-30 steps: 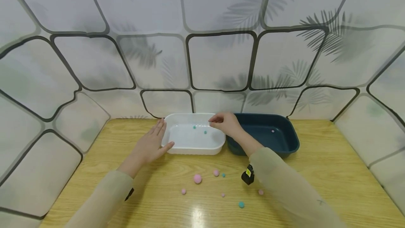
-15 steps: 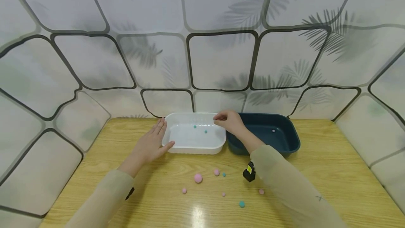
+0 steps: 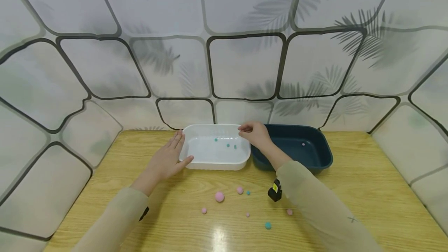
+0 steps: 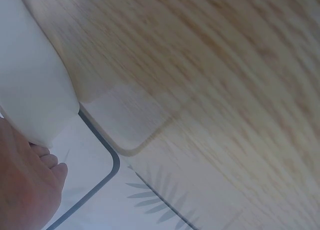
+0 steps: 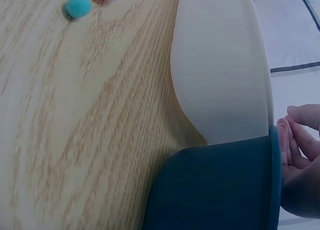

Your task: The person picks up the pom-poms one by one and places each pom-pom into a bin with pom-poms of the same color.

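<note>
My left hand (image 3: pixel 166 159) rests against the left end of the white tray (image 3: pixel 211 166), fingers straight and thumb on the near rim. In the left wrist view, part of that hand (image 4: pixel 30 177) shows beside the tray's pale wall (image 4: pixel 35 64). Over the tray's right end hovers my right hand (image 3: pixel 255 134), its fingers loosely bent with a gap to the thumb and nothing seen between them. Inside the tray lie three small teal pompoms, one of them (image 3: pixel 235 147) just left of that hand. The right wrist view has the hand (image 5: pixel 302 150) beyond the bin's rim.
A dark blue bin (image 3: pixel 327 158) adjoins the tray on the right, with a small pink pompom (image 3: pixel 303 144) inside. Nearer on the wooden table (image 3: pixel 168 224) lie several pink pompoms, the largest (image 3: pixel 219 196) at the middle, and two teal ones (image 3: pixel 268 225). A patterned backdrop (image 3: pixel 245 69) stands behind.
A third teal pompom now lies in the white tray beneath my right hand, which has drifted slightly right and its fingers parted. My left hand has stayed in place.
</note>
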Demonstrator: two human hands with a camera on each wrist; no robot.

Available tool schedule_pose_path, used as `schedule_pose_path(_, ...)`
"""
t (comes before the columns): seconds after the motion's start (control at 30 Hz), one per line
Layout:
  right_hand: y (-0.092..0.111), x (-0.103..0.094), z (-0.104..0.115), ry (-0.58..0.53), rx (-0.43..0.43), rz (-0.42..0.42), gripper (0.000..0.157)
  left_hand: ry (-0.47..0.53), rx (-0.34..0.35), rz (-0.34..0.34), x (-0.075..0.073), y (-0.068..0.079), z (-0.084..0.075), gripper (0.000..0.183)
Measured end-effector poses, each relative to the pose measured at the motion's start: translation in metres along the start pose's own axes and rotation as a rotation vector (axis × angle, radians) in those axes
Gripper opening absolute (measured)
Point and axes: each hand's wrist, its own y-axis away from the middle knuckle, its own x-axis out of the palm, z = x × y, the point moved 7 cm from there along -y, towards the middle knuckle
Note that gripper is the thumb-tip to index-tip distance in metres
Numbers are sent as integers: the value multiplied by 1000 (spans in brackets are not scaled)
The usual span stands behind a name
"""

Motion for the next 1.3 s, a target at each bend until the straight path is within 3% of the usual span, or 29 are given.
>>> schedule_pose_path(0.5,11,-9,2,-51,-41,36,22,7,-2,-1,-1,0,0,89)
schedule_pose_path(1.3,68,-24,6,-87,-148,195,19,14,3,-3,1,0,1,89)
